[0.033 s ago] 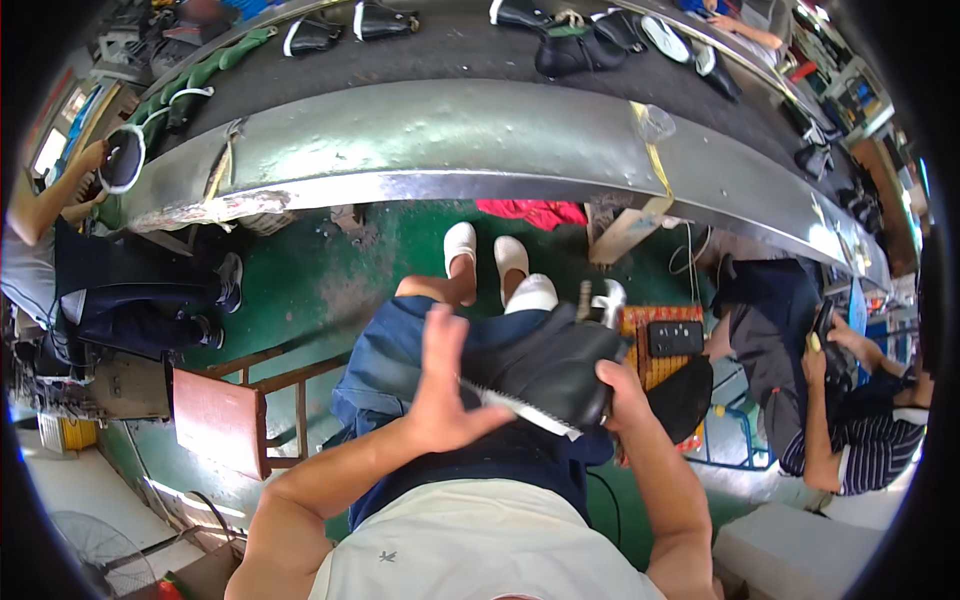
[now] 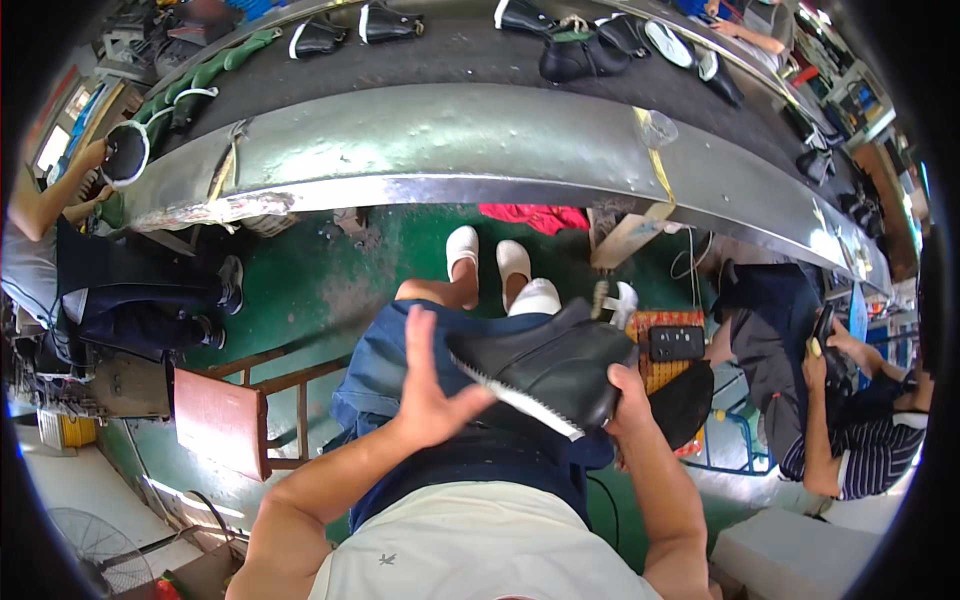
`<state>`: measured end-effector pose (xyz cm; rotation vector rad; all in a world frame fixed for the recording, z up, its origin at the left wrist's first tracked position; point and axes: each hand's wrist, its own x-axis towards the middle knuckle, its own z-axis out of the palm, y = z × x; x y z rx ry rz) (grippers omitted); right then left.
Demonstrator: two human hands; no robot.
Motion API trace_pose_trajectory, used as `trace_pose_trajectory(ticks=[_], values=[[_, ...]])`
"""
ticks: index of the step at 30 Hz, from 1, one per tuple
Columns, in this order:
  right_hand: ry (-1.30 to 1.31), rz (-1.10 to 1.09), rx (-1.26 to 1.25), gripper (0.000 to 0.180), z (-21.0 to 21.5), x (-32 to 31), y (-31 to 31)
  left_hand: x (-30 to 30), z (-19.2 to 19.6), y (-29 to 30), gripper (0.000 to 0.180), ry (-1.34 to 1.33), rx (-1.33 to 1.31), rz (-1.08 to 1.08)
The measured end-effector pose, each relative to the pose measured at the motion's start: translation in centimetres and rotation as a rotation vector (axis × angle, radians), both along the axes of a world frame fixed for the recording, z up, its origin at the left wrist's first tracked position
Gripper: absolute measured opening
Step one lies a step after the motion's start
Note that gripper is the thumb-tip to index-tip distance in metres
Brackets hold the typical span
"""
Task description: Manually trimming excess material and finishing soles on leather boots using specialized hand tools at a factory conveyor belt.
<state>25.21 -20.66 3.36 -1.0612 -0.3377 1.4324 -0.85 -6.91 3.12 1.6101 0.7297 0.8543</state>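
Black leather and a white-edged sole mark the boot (image 2: pixel 545 370), held over the seated person's lap, below the long steel conveyor (image 2: pixel 480 150) that arcs across the top of the view. The right hand (image 2: pixel 630 395) is clamped on the boot's right end from beneath, forearm rising from the lower edge, so the sole edge tilts down toward the body, seemingly to bring that edge into plain sight. The left hand (image 2: pixel 430 390) stands open, fingers spread and palm turned toward the boot, its thumb near the sole at the left end; whether it touches cannot be told. More dark boots (image 2: pixel 580 55) ride the belt on the conveyor. Below the conveyor, the person's feet in white shoes (image 2: pixel 487 255) rest on the green floor (image 2: pixel 310 285), a wooden stool (image 2: pixel 235 410) stands to the boot's left, and another worker (image 2: pixel 840 400) sits to its right.
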Motion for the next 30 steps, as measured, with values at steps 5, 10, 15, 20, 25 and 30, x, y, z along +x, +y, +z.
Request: trace_pose_trajectory(ticks=[5,10,15,20,25,30], values=[[0.558,-0.114,0.123,0.078,-3.8,-2.8,-0.2,1.1,2.0,2.6,0.086,-0.72,-0.858,-0.235],[0.19,0.095,-0.358,0.055,-3.6,-2.4,-1.4,1.3,2.4,8.1,0.072,-0.309,-0.466,-0.129],[0.142,-0.037,-0.289,0.053,-3.8,-1.9,-4.4,6.7,3.3,11.4,0.092,0.761,0.022,-0.482],[-0.505,0.272,-0.314,0.042,-3.0,-1.9,-5.1,6.3,-7.3,6.6,0.068,0.44,0.104,-0.57],[-0.278,0.475,-0.376,0.034,-2.0,-1.7,-4.1,5.0,-4.8,3.9,0.036,0.684,0.054,-0.313],[0.209,0.407,-0.389,0.034,-2.3,-1.3,-0.9,4.8,-5.8,3.5,0.027,0.62,0.19,-0.202]])
